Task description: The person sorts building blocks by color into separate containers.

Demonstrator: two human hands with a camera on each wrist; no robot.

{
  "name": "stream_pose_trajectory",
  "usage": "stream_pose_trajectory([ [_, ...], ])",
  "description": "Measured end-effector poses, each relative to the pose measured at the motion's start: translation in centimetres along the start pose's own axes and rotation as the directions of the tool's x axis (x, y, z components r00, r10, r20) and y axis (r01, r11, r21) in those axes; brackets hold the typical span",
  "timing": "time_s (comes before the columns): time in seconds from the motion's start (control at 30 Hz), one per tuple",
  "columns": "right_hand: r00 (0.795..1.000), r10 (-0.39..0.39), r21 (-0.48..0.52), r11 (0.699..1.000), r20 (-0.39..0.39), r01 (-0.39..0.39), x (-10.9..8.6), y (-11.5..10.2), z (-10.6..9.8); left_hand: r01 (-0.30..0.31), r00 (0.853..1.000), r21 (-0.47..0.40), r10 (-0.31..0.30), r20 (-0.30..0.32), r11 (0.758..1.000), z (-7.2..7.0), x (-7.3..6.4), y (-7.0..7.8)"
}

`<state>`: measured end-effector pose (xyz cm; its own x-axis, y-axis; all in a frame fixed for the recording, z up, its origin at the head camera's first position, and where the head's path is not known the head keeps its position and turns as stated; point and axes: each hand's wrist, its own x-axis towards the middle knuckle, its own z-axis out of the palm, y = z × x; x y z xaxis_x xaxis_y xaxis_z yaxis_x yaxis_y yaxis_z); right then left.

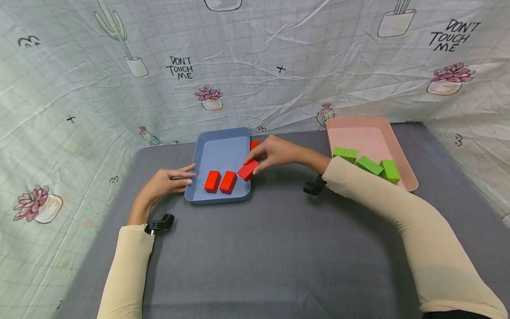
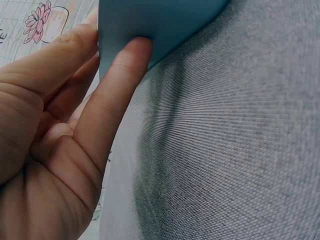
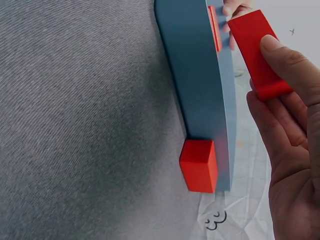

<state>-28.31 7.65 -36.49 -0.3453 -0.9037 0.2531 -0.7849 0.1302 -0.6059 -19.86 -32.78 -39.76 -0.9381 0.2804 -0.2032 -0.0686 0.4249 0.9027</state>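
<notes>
In the head view, my right hand point(image 1: 275, 151) pinches a red block point(image 1: 249, 169) between thumb and fingers over the right rim of a shallow blue tray point(image 1: 217, 153). The right wrist view shows this held block tilted, the thumb on its face. Two red blocks lie inside the tray's near part, one of them point(image 1: 213, 181) further left. Another red block point(image 3: 198, 167) sits outside, close against the right wall, partly hidden in the head view. My left hand point(image 1: 167, 181) holds the tray's left rim, with one fingertip against the outer wall point(image 2: 165, 30).
A pink tray point(image 1: 360, 126) stands at the back right with several green blocks point(image 1: 369, 165); my right forearm partly covers its near side. Grey cloth point(image 1: 255, 252) covers the table. A printed curtain point(image 1: 247, 62) hangs behind and at both sides.
</notes>
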Motion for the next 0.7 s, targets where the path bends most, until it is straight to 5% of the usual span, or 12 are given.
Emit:
stream_pose_trajectory([
  [0.7,1.000,0.006,0.006,1.000,0.007,-0.006,1.2,0.2,0.0,-0.001,1.000,-0.003,0.001,0.000,1.000,0.1,-0.1,0.2],
])
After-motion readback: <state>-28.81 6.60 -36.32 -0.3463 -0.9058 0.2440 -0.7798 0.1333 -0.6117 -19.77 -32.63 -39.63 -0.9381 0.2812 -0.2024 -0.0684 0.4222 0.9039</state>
